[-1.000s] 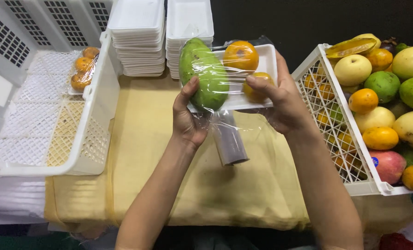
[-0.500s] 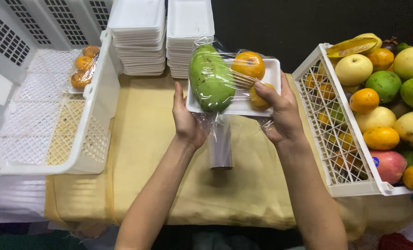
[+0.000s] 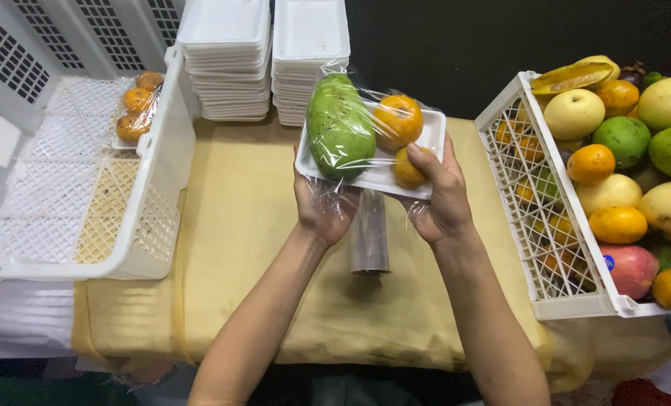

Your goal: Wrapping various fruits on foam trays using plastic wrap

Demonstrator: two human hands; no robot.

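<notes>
At far left we see a white plastic crate [image 3: 155,218] holding a wrapped pack of oranges [image 3: 135,107]. Behind it stand two stacks of white foam trays [image 3: 264,56]. Our left hand [image 3: 322,207] cups the near left corner of a foam tray [image 3: 426,135] from beneath, fingers curled under it and gathering cling film [image 3: 350,83]. The tray, held above the yellow cloth [image 3: 245,225], carries a green mango [image 3: 339,128] and two oranges [image 3: 398,120]. Below it stands the film roll [image 3: 370,233]. Our right hand [image 3: 442,197] grips the tray's right end, thumb over the rim. At far right sits a crate of mixed fruit [image 3: 553,225].
</notes>
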